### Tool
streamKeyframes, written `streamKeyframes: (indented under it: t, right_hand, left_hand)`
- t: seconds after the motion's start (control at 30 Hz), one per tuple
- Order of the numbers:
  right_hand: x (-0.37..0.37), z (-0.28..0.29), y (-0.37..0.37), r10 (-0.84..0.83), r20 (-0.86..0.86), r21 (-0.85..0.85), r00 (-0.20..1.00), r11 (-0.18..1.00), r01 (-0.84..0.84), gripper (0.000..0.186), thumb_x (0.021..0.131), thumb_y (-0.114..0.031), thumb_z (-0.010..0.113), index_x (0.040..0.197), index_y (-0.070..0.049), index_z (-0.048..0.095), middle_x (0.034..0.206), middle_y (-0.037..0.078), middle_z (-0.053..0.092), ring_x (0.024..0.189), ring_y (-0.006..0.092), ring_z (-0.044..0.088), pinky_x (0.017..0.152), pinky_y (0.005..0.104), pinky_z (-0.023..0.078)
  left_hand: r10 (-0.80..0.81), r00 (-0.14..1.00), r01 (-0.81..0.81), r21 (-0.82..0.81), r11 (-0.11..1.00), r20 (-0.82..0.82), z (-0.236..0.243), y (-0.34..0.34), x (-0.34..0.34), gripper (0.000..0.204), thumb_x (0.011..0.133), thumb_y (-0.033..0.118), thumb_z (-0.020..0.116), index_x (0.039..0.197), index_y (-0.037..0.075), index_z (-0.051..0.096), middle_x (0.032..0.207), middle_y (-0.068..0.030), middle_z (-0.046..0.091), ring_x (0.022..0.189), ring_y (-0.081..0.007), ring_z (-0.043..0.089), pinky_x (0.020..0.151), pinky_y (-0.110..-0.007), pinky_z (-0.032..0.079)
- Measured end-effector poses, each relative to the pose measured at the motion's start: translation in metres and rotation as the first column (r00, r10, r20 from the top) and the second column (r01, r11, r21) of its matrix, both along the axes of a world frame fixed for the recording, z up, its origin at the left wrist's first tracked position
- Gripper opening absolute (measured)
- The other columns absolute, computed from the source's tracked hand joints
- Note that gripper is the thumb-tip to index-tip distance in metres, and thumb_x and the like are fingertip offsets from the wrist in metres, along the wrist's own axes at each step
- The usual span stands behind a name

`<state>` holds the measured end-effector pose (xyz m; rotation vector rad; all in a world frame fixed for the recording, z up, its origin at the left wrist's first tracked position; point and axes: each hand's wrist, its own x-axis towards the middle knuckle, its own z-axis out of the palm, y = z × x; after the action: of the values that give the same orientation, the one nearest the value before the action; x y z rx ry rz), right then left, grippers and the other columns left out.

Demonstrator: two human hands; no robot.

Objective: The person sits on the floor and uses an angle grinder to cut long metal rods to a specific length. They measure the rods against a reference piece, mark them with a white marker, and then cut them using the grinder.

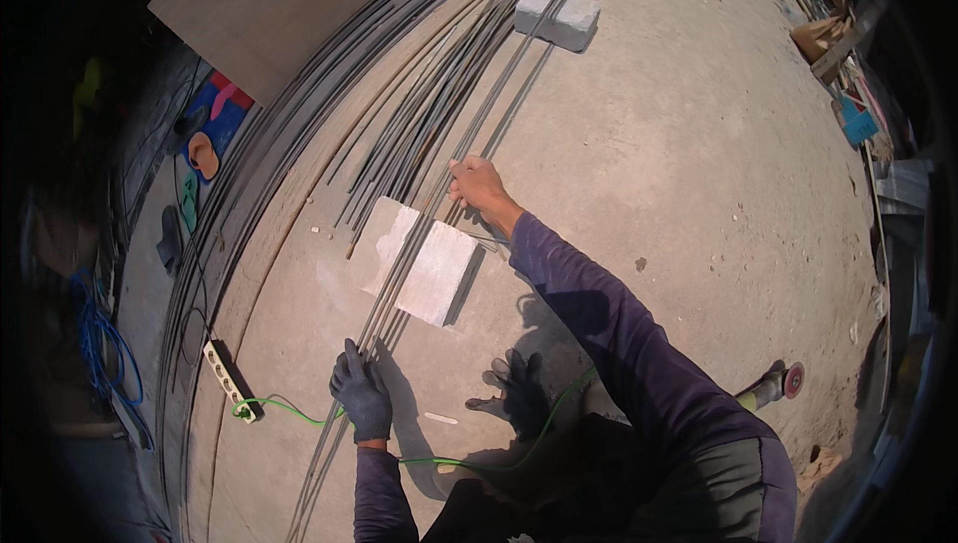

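Note:
A few long thin steel rods (pixel 407 259) lie side by side across a near pale concrete block (pixel 454 269) and a far block (pixel 579 16). My left hand (pixel 359 393), in a dark glove, closes over the near part of these rods. Bare, my right hand (pixel 479 189) reaches past the near block with its fingers curled round the same rods. An empty dark glove (pixel 517 391) lies on the ground in front of me, right of the rods.
More rods (pixel 429 109) fan out behind the near block, and long bars line the left. A power strip (pixel 229 381) has a green cable (pixel 299 411) plugged in. An angle grinder (pixel 770 385) lies at right. Slippers (pixel 203 156) and blue cord (pixel 100 338) sit at far left.

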<state>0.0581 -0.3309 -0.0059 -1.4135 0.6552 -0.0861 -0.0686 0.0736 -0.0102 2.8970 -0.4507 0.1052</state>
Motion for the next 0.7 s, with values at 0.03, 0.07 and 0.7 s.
streamKeyframes:
  t: [0.03, 0.07, 0.7]
  right_hand:
    - [0.000, -0.001, 0.000, 0.003, -0.010, -0.002, 1.000, 1.000, -0.003, 0.030, 0.106, -0.029, 0.056, 0.095, -0.001, 0.059, 0.080, 0.008, 0.062, 0.066, 0.0146, 0.065, 0.052, 0.0290, 0.049]
    - [0.001, 0.000, 0.000, 0.007, -0.019, -0.004, 1.000, 1.000, -0.007, 0.030, 0.107, -0.029, 0.056, 0.097, -0.001, 0.059, 0.082, 0.008, 0.062, 0.067, 0.0145, 0.065, 0.052, 0.0289, 0.049]
    - [-0.002, -0.005, 0.009, 0.010, -0.012, 0.040, 1.000, 0.999, -0.009, 0.033, 0.106, -0.031, 0.056, 0.102, 0.002, 0.061, 0.082, 0.013, 0.068, 0.069, 0.0187, 0.070, 0.058, 0.0312, 0.054]
  left_hand:
    - [-0.001, 1.000, 0.001, 0.001, 1.000, -0.001, -0.001, 0.000, 0.000, 0.061, 0.099, 0.022, 0.061, 0.155, 0.009, 0.041, 0.136, -0.0231, 0.054, 0.125, -0.0402, 0.051, 0.108, -0.055, 0.035]
    - [-0.002, 1.000, 0.002, 0.002, 1.000, -0.001, -0.001, 0.000, 0.000, 0.060, 0.099, 0.022, 0.060, 0.155, 0.009, 0.041, 0.136, -0.0231, 0.055, 0.125, -0.0402, 0.051, 0.108, -0.054, 0.035]
    - [-0.027, 0.999, 0.027, 0.018, 0.999, -0.031, 0.004, 0.009, -0.001, 0.060, 0.101, 0.017, 0.054, 0.157, 0.007, 0.036, 0.135, -0.0247, 0.056, 0.121, -0.0428, 0.053, 0.105, -0.055, 0.037]
